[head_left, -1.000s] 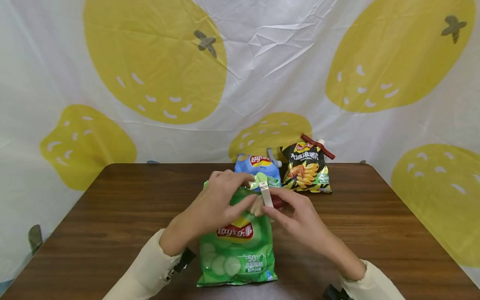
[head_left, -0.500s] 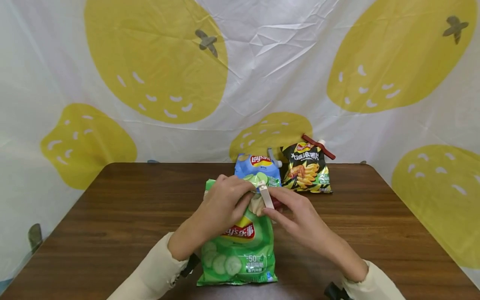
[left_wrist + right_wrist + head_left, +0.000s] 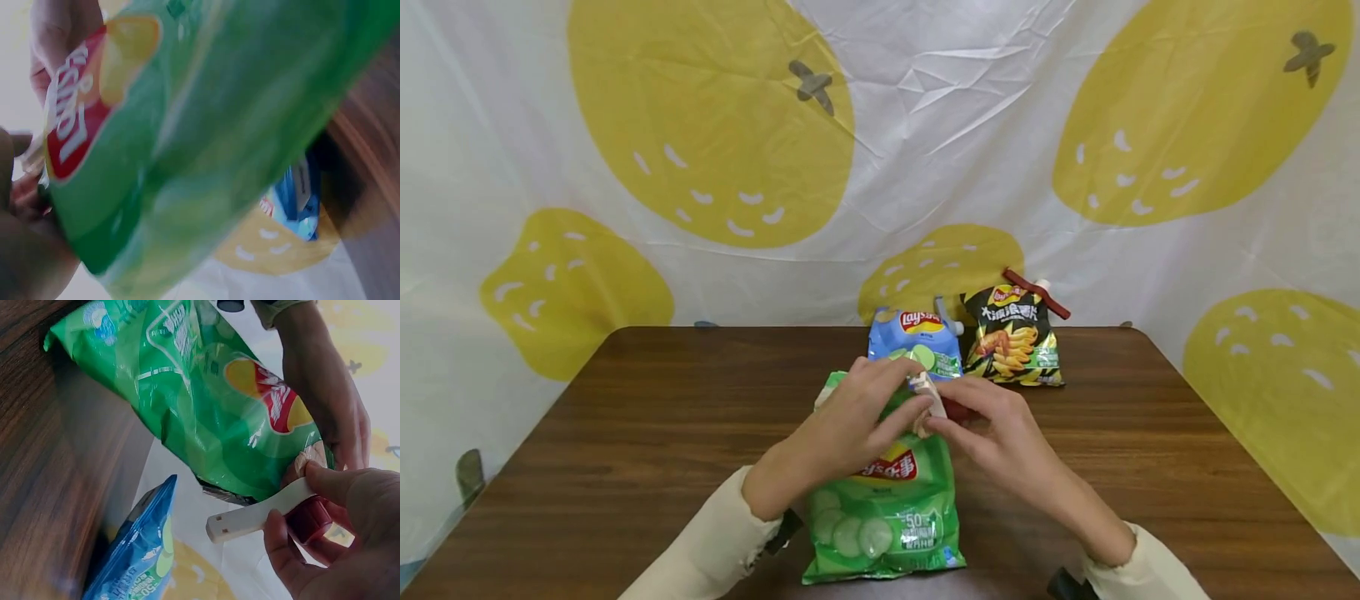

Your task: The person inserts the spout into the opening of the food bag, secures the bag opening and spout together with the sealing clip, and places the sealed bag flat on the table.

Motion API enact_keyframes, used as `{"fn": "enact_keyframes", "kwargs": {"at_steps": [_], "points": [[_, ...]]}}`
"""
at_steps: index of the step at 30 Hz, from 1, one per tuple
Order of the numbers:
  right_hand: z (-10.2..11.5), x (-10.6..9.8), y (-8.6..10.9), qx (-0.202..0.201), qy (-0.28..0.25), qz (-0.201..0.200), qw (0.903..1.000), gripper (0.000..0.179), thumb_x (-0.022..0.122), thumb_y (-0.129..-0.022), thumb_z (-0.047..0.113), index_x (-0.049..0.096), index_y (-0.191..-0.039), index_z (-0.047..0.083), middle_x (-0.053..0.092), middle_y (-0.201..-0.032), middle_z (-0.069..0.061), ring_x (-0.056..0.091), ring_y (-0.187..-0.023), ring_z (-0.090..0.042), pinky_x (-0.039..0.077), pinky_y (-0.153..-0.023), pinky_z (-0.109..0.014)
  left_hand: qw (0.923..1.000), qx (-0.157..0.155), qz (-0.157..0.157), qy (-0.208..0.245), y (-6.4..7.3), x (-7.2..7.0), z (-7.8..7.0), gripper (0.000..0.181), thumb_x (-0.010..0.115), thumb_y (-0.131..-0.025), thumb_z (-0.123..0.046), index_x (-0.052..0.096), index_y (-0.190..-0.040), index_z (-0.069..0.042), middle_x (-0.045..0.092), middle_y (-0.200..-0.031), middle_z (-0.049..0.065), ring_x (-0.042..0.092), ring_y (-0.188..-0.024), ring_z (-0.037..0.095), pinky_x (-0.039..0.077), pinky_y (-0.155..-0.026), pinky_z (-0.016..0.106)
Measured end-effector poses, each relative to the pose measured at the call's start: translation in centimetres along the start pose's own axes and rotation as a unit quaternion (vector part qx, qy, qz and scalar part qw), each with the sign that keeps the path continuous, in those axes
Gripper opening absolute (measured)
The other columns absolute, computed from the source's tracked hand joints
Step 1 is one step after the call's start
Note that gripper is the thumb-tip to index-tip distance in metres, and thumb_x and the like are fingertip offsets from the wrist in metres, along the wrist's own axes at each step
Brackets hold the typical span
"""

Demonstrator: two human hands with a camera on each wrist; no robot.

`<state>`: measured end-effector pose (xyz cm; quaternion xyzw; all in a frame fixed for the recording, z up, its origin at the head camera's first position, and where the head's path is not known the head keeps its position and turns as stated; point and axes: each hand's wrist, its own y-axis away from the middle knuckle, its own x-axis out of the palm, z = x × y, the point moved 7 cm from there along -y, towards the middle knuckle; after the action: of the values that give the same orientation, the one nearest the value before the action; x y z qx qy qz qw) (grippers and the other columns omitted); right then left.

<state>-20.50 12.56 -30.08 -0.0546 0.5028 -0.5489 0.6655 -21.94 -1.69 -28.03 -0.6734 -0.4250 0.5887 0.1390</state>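
A green Lay's chip bag [image 3: 883,508] stands on the table in front of me, its upper part gathered to the right. My left hand [image 3: 846,433] grips the top of the bag, its fingers and thumb reaching the gathered mouth. My right hand [image 3: 1003,425] pinches a white bag clip [image 3: 244,522] with a dark red cap [image 3: 309,522] between thumb and fingers. The clip lies against the gathered mouth, whose pale inner side shows in the right wrist view. Whether it encloses the mouth, I cannot tell. In the left wrist view the bag [image 3: 206,125] covers most of the work.
Behind stand a blue Lay's bag [image 3: 906,333] with a grey clip [image 3: 942,308] and a black chip bag [image 3: 1011,337] with a red clip [image 3: 1037,293]. Both lean near the fruit-patterned curtain [image 3: 737,283]. The brown wooden table [image 3: 662,433] spreads around them.
The green bag has shifted slightly right and its logo has turned. My left fingers have moved right, up to the clip. My right hand has hardly moved; the clip's top end is now partly covered.
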Motion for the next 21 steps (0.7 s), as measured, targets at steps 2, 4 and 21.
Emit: {"fn": "enact_keyframes", "kwargs": {"at_steps": [2, 4, 21], "points": [[0.0, 0.1, 0.0, 0.004, 0.01, 0.005, 0.9999, 0.024, 0.071, -0.093, 0.011, 0.071, -0.117, 0.015, 0.07, -0.107, 0.005, 0.064, -0.088, -0.008, 0.054, -0.069, -0.024, 0.9999, 0.01, -0.011, 0.004, 0.0, 0.1, -0.1, 0.009, 0.059, -0.101, -0.02, 0.06, -0.105, -0.012, 0.063, -0.089, -0.008, 0.058, -0.083, 0.004, 0.035, -0.074, 0.031], [0.1, 0.2, 0.1, 0.007, 0.022, 0.013, 0.9997, 0.018, 0.066, -0.097, 0.013, 0.071, -0.113, 0.017, 0.068, -0.101, 0.007, 0.061, -0.084, -0.006, 0.052, -0.067, -0.023, 0.9995, 0.022, -0.022, 0.002, 0.0, 0.1, -0.3, 0.007, 0.058, -0.101, -0.016, 0.062, -0.104, -0.011, 0.062, -0.087, -0.008, 0.057, -0.08, 0.004, 0.038, -0.075, 0.03], [0.2, 0.7, 0.3, 0.007, 0.054, -0.011, 0.9985, 0.013, 0.061, -0.1, 0.013, 0.07, -0.109, 0.014, 0.067, -0.089, 0.008, 0.057, -0.071, -0.004, 0.05, -0.061, -0.023, 0.9985, 0.012, -0.023, -0.048, 0.1, -0.2, 0.0, 0.012, 0.061, -0.1, -0.018, 0.067, -0.108, -0.012, 0.069, -0.09, -0.006, 0.059, -0.08, 0.006, 0.038, -0.079, 0.034]]}}
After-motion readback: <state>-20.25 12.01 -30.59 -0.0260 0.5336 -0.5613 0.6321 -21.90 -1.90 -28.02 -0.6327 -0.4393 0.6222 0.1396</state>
